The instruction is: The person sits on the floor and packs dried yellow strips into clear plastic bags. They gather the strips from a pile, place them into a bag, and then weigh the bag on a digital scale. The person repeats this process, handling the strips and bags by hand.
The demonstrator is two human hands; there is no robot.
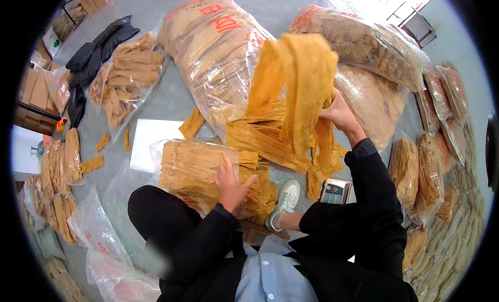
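Observation:
My right hand (340, 114) is closed on a bundle of long, flat, yellow-brown dried strips (299, 83), lifted and draped over in a loop. Their lower ends hang over a loose pile of similar strips (265, 140) on the floor. My left hand (231, 185) rests, fingers spread, on a clear plastic bag (192, 164) packed with the same strips. At the bag's right end, strips stick out near my left fingers. What the strips are made of, I cannot tell.
Behind the pile lie a large filled sack (208, 52) and another (358, 42) at the back right. A small scale (335, 191) sits by my shoe (286, 200). A white board (153, 138) lies left; stacked packs (405, 164) line the right.

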